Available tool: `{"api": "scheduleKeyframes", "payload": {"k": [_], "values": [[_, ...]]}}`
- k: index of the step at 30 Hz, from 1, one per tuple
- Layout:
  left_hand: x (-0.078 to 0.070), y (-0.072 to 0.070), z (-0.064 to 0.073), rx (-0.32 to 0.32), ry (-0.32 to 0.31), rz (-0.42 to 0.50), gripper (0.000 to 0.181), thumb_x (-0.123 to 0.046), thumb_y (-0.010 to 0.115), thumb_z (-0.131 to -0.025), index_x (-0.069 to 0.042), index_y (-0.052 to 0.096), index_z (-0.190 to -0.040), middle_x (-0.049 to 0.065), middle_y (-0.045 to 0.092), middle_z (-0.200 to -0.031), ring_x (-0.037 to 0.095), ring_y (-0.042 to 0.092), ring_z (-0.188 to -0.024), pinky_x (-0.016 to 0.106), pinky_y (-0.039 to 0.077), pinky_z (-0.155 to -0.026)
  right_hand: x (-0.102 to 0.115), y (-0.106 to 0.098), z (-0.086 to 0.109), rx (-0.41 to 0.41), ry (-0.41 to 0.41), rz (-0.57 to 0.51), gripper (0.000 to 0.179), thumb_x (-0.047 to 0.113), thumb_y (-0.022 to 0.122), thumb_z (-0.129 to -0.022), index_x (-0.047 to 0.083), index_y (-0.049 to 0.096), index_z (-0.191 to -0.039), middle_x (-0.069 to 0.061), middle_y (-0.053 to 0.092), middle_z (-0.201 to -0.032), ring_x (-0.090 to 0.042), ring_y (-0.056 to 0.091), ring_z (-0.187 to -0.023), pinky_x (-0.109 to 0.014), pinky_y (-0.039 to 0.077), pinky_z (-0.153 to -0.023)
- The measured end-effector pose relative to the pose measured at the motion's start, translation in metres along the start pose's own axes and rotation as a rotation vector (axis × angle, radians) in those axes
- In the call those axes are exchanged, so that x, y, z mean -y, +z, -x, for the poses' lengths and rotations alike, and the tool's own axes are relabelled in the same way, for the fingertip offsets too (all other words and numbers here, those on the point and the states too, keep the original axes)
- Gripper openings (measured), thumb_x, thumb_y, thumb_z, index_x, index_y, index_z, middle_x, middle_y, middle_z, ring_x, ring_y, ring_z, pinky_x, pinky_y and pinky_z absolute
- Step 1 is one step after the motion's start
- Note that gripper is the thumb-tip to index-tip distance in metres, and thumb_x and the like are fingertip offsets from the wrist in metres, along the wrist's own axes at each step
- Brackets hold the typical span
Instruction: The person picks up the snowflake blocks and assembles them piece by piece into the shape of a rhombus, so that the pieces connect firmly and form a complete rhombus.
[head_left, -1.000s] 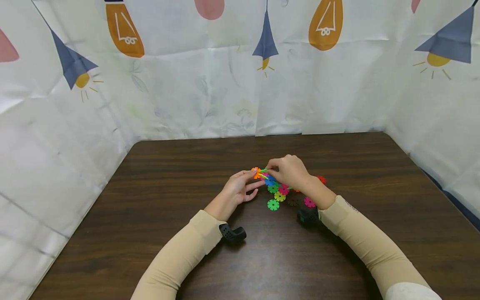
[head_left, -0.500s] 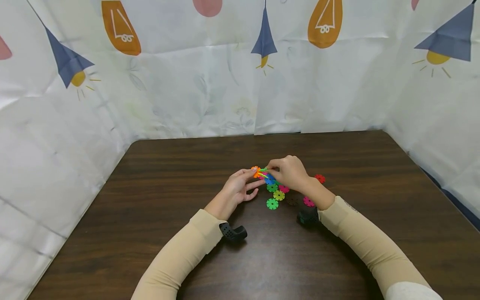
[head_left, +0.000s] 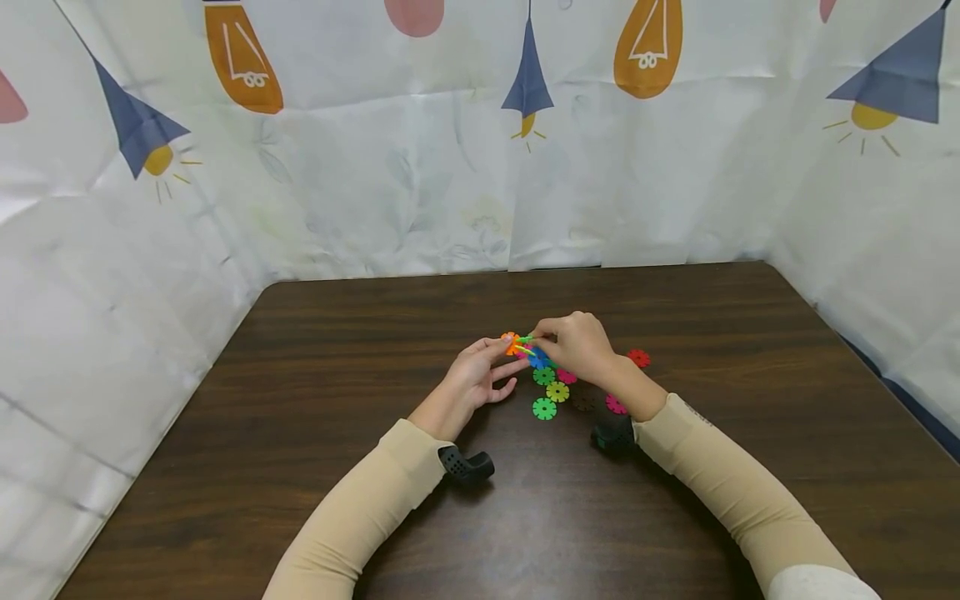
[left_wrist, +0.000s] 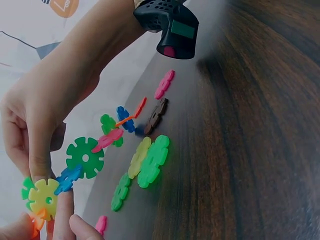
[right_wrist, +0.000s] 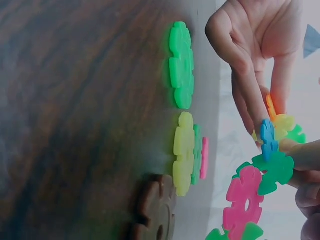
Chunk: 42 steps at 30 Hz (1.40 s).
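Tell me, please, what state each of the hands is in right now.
Left hand: holding, pinching the orange disc.
Right hand: holding, pinching the linked disc chain.

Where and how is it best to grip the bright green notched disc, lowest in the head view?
Probably pinch the bright green notched disc by opposite rim edges, coming down from the near side: it is thin, lies flat on the table, and the yellow notched disc sits just beyond.

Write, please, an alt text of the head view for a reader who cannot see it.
A person's left hand and right hand pinch a chain of colourful notched discs above a dark wooden table. Loose discs lie nearby, and a white cloth printed with lamps and bulbs hangs behind.
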<state>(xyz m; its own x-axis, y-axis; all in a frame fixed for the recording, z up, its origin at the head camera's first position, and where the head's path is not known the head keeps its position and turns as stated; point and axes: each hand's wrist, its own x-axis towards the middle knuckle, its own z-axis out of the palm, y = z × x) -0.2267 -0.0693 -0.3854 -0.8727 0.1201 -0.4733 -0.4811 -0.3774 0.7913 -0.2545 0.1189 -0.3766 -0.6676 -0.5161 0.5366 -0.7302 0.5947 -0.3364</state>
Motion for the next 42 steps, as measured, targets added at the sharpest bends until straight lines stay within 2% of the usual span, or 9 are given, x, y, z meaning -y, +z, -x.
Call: {"api": "scheduleKeyframes", "payload": {"k": [5, 12, 16, 20, 26, 31, 35, 38, 42], "values": [[0.002, -0.001, -0.001, 0.0, -0.004, -0.001, 0.022, -0.022, 0.062, -0.105, -0.018, 0.061, -0.083, 0.001, 0.067, -0.109, 0.018, 0.074, -0.093, 0.035, 0.051, -0.068, -0.001, 0.002, 0.002, 0.014, 0.021, -0.014, 0.005, 0.006, 0.079, -0.09, 0.002, 0.079, -0.087, -0.007, 0.073, -0.073, -0.008, 0.046, -0.043, -0.024, 0.037, -0.044], [0.001, -0.002, 0.001, 0.006, 0.004, -0.005, 0.022, -0.023, 0.062, -0.105, -0.018, 0.06, -0.084, 0.002, 0.066, -0.115, 0.022, 0.072, -0.103, 0.037, 0.051, -0.071, 0.0, 0.002, 0.0, -0.01, -0.1, 0.082, 0.005, 0.005, 0.081, -0.087, 0.002, 0.079, -0.088, -0.007, 0.074, -0.074, -0.012, 0.051, -0.042, -0.023, 0.036, -0.042], [-0.002, -0.001, 0.002, 0.017, 0.01, -0.016, 0.023, -0.023, 0.062, -0.105, -0.018, 0.059, -0.083, 0.004, 0.064, -0.121, 0.025, 0.07, -0.111, 0.036, 0.052, -0.07, -0.004, 0.001, 0.0, -0.026, -0.106, 0.028, 0.005, 0.005, 0.082, -0.086, 0.002, 0.079, -0.087, -0.006, 0.073, -0.071, -0.011, 0.048, -0.042, -0.023, 0.036, -0.042], [-0.001, -0.001, 0.002, 0.026, -0.002, -0.025, 0.024, -0.023, 0.062, -0.105, -0.018, 0.059, -0.082, 0.003, 0.065, -0.12, 0.024, 0.071, -0.107, 0.037, 0.052, -0.069, -0.009, -0.001, 0.0, -0.01, -0.101, -0.034, 0.005, 0.005, 0.083, -0.084, 0.002, 0.079, -0.087, -0.006, 0.074, -0.073, -0.011, 0.054, -0.046, -0.024, 0.042, -0.046], [0.0, -0.002, -0.001, 0.033, -0.004, -0.048, 0.022, -0.024, 0.062, -0.105, -0.018, 0.059, -0.084, 0.003, 0.065, -0.12, 0.023, 0.072, -0.106, 0.036, 0.052, -0.069, -0.011, -0.001, -0.001, 0.023, -0.115, -0.029, 0.007, 0.007, 0.083, -0.086, 0.002, 0.08, -0.09, -0.006, 0.075, -0.077, -0.01, 0.056, -0.047, -0.024, 0.042, -0.046], [-0.003, -0.001, -0.001, 0.056, 0.007, -0.07, 0.018, -0.024, 0.06, -0.106, -0.016, 0.059, -0.089, 0.006, 0.066, -0.123, 0.025, 0.07, -0.11, 0.039, 0.052, -0.074, -0.012, -0.005, -0.002, 0.049, -0.076, 0.001, 0.008, 0.011, 0.081, -0.088, 0.005, 0.08, -0.094, -0.005, 0.076, -0.081, -0.006, 0.047, -0.044, -0.024, 0.037, -0.045], [-0.004, 0.002, -0.002, 0.074, 0.009, -0.07, 0.013, -0.023, 0.059, -0.107, -0.013, 0.061, -0.099, 0.007, 0.066, -0.122, 0.027, 0.069, -0.113, 0.041, 0.051, -0.079, -0.011, -0.015, -0.002, 0.113, 0.015, 0.017, 0.018, 0.014, 0.08, -0.09, 0.008, 0.08, -0.107, -0.004, 0.075, -0.082, -0.006, 0.039, -0.045, -0.025, 0.031, -0.047], [-0.004, 0.003, -0.003, 0.07, 0.001, -0.06, 0.011, -0.022, 0.058, -0.107, -0.012, 0.061, -0.103, 0.007, 0.066, -0.116, 0.028, 0.068, -0.116, 0.041, 0.052, -0.08, -0.01, -0.024, -0.001, 0.169, 0.083, 0.018, 0.029, 0.016, 0.081, -0.09, 0.01, 0.078, -0.118, 0.001, 0.069, -0.073, -0.008, 0.038, -0.049, -0.027, 0.03, -0.049], [-0.005, 0.001, -0.005, 0.044, -0.004, -0.024, 0.01, -0.021, 0.059, -0.106, -0.012, 0.061, -0.103, 0.005, 0.065, -0.106, 0.03, 0.065, -0.12, 0.041, 0.052, -0.081, -0.012, -0.038, 0.005, 0.201, 0.144, -0.049, 0.034, 0.016, 0.081, -0.09, 0.009, 0.076, -0.123, 0.004, 0.062, -0.071, -0.011, 0.044, -0.054, -0.028, 0.034, -0.05]]}}
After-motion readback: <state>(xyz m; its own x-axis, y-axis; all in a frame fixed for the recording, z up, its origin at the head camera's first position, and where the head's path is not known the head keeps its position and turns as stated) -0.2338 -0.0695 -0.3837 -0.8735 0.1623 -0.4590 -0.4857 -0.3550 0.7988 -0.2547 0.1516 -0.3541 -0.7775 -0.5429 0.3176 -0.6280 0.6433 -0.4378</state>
